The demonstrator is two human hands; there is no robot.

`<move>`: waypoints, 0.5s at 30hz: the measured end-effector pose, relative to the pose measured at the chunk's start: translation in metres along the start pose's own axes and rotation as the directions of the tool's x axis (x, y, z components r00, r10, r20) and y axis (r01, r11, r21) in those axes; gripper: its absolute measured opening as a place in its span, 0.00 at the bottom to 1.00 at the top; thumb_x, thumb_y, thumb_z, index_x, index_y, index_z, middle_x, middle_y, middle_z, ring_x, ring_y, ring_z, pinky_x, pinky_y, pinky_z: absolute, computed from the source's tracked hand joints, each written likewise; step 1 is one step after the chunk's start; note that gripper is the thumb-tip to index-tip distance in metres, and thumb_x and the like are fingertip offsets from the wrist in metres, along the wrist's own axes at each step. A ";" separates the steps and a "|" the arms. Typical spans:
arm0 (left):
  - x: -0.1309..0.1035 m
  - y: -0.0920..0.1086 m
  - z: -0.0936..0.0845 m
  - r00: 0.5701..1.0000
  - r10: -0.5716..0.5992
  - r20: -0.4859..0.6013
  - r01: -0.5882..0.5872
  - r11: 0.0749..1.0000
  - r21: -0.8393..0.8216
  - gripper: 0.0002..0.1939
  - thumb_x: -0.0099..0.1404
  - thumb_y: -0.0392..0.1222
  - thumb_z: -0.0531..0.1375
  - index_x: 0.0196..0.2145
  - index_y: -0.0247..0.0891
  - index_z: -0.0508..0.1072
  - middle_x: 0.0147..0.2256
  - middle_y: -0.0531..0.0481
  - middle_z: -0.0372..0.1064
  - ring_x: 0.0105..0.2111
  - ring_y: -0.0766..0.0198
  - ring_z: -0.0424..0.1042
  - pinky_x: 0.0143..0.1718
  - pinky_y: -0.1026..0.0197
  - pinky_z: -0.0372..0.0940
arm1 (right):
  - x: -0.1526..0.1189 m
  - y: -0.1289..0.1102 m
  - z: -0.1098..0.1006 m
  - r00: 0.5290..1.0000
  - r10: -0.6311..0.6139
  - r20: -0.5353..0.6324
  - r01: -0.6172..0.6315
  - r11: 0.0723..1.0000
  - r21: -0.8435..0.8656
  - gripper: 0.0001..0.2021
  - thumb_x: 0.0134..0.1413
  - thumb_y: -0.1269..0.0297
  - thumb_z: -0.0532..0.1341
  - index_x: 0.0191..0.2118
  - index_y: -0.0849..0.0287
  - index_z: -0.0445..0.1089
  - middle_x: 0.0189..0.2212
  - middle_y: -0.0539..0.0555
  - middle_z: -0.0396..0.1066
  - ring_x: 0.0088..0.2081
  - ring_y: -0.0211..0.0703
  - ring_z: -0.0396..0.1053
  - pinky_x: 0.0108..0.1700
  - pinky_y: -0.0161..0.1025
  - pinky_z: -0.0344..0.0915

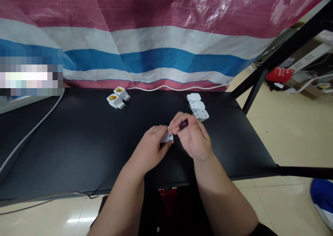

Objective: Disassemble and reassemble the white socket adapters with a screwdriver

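My left hand is closed around a white plug-in lamp holder, pressing it on the black table. The holder's flat face with a dark hole points up, and thin prongs stick out at its right. Over it, my right hand grips a screwdriver by its dark handle; its tip is hidden behind my fingers. Just beyond that hand lie three white lamp holders in a row, hole-dotted faces up, prongs to the left. Further left, two lamp holders sit with their gold-coloured sockets upward.
The black table has a striped tarpaulin hanging behind it. A white cable runs along the back edge, and another cable crosses the left side. A black metal frame rises at the right.
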State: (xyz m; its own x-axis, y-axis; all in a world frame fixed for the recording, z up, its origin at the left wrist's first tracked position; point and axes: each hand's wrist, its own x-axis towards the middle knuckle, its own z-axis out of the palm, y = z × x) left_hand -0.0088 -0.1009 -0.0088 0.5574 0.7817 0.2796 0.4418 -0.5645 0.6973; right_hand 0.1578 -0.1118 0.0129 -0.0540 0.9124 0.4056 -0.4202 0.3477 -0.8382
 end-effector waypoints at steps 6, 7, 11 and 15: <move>0.003 0.000 0.002 1.000 -0.024 -0.009 0.024 1.000 -0.001 0.08 0.73 0.35 0.63 0.49 0.42 0.73 0.46 0.46 0.76 0.47 0.53 0.74 0.52 0.48 0.69 | 0.001 -0.002 0.006 0.997 0.028 -0.073 -0.021 0.996 0.087 0.18 0.69 0.40 0.62 0.40 0.49 0.66 0.22 0.43 0.53 0.25 0.41 0.52 0.35 0.43 0.58; 0.004 0.000 0.003 1.000 -0.017 -0.017 0.017 1.000 -0.003 0.08 0.73 0.35 0.62 0.49 0.42 0.73 0.47 0.46 0.76 0.47 0.53 0.74 0.53 0.48 0.69 | 0.002 -0.003 0.007 0.994 0.027 -0.108 -0.018 0.996 0.088 0.18 0.67 0.42 0.65 0.39 0.48 0.64 0.24 0.43 0.55 0.26 0.40 0.53 0.35 0.42 0.59; 0.004 -0.001 0.007 0.997 -0.020 -0.076 0.019 1.000 -0.019 0.09 0.74 0.36 0.61 0.50 0.43 0.74 0.51 0.45 0.76 0.52 0.53 0.74 0.57 0.47 0.68 | 0.008 -0.005 0.006 0.937 0.023 -0.348 0.043 0.982 0.182 0.16 0.62 0.52 0.69 0.37 0.50 0.61 0.31 0.45 0.58 0.28 0.38 0.57 0.34 0.39 0.60; 0.004 -0.002 0.014 0.989 -0.045 -0.141 0.045 0.999 0.000 0.08 0.74 0.37 0.61 0.49 0.43 0.76 0.52 0.45 0.76 0.52 0.52 0.74 0.58 0.46 0.68 | 0.013 -0.005 -0.002 0.875 0.109 -0.471 0.052 0.947 0.316 0.15 0.60 0.53 0.67 0.34 0.52 0.61 0.31 0.46 0.55 0.27 0.36 0.55 0.32 0.36 0.59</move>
State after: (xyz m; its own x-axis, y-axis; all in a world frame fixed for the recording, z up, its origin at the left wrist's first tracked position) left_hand 0.0024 -0.1007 -0.0185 0.4324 0.8359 0.3382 0.4669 -0.5284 0.7091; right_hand 0.1609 -0.1010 0.0218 0.3339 0.9382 0.0915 -0.6874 0.3088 -0.6573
